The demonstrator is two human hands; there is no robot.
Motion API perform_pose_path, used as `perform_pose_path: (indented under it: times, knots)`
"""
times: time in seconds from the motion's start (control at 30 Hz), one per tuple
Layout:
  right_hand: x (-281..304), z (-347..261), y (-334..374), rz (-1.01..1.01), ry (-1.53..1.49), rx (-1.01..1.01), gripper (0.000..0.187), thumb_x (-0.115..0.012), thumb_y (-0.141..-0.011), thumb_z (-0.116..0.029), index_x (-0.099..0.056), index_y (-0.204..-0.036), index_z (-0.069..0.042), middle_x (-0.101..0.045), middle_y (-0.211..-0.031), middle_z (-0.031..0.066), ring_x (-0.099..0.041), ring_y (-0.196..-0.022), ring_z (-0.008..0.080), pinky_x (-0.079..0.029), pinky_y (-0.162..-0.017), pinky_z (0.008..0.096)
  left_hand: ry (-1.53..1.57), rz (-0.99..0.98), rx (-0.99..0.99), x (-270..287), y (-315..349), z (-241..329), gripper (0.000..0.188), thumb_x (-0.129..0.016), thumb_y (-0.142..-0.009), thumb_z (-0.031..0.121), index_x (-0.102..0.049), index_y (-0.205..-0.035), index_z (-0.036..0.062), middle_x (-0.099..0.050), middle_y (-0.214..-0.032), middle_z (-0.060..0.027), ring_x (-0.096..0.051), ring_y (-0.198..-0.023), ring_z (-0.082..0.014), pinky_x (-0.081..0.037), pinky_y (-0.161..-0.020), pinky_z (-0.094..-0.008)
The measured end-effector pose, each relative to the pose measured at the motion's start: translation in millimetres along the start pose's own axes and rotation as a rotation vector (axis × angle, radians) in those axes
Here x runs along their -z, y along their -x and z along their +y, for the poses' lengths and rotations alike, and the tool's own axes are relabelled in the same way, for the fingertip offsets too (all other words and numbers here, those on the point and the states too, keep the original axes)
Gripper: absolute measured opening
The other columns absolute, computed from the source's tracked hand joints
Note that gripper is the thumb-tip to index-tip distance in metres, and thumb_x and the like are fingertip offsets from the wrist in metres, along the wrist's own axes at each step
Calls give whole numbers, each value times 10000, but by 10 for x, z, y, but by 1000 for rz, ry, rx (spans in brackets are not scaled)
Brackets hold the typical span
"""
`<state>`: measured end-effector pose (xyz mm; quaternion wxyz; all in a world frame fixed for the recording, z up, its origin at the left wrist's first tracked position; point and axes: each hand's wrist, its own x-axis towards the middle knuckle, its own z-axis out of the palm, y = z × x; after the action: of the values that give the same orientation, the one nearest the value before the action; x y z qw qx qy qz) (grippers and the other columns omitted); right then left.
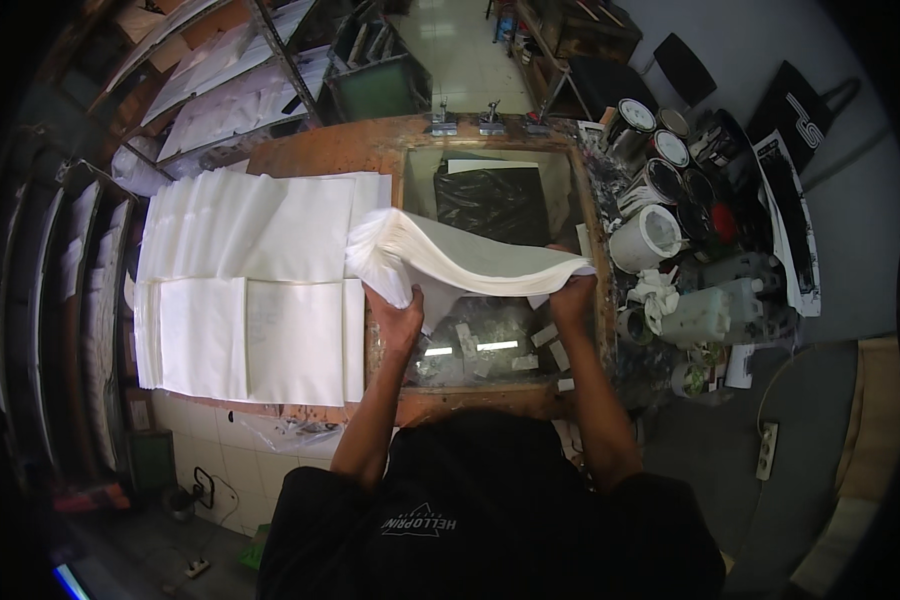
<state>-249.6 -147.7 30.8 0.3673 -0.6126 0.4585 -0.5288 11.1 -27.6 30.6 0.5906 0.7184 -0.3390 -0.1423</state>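
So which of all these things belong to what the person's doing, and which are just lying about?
Seemingly in use:
White bundle, held by the left hand and right hand
White stacks to its left
Framed glassy panel beneath it

Apparently just lying about:
White tub
Translucent jug
Power strip

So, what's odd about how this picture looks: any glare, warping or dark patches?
In the head view, the corners fade to black and the rack at far left looks bowed; also in the head view, two bright glare strips cross the glassy panel, nearer the wearer than the white bundle between left hand and right hand.
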Motion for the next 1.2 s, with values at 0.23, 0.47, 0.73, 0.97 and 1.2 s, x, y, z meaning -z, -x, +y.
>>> perform_pose_path:
  times: [0.23, 0.47, 0.73, 0.97, 1.2]
  knots:
    - [237, -154, 358, 33, 217, -198, 319, -729, -904, -149, -687, -1167, 27, -735, -1108, 157, -711, -994, 287, -539, -892, 385, 76, -110, -32, 186, 323, -39, 634, -744, -791, 109, -475, -1327, -98, -612, -1192, -250, -595, -1123, -381, -439, -1026, -454]
    - [296, -477, -151, -196, 456, -71, 255, -704, -867, -71, -694, -1095, 44, -744, -1040, 174, -716, -931, 281, -544, -821, 390, 70, -119, -22, 171, 18, -358, 620, -718, -820, 117, -465, -1352, -77, -622, -1169, -249, -609, -1098, -334, -478, -976, -407]
    - [387, 517, -61, -348, 628, -368, 614, -830, -801, -276, -588, -1278, 27, -689, -1176, 223, -682, -1081, 365, -529, -894, 446, -37, -610, 383, 443, -277, -227, 796, -693, -946, 204, -252, -1575, -1, -529, -1438, -192, -555, -1278, -307, -474, -1062, -400]
    - [-192, 294, 107, -86, 848, -360, 403, -635, -954, -172, -583, -1324, -21, -699, -1064, 255, -665, -1003, 447, -521, -878, 485, -487, -459, 111, 189, -43, -496, 935, -694, -896, 152, -89, -1540, -152, -394, -1472, -419, -415, -1388, -510, -364, -1159, -456]
    - [71, -350, 114, 233, 60, -132, 405, -646, -954, -45, -567, -1338, 59, -732, -1092, 147, -684, -951, 200, -527, -859, 317, -190, -277, -207, 283, 135, 268, 884, -571, -875, 15, -41, -1571, -114, -285, -1534, -417, -330, -1444, -493, -273, -1200, -464]
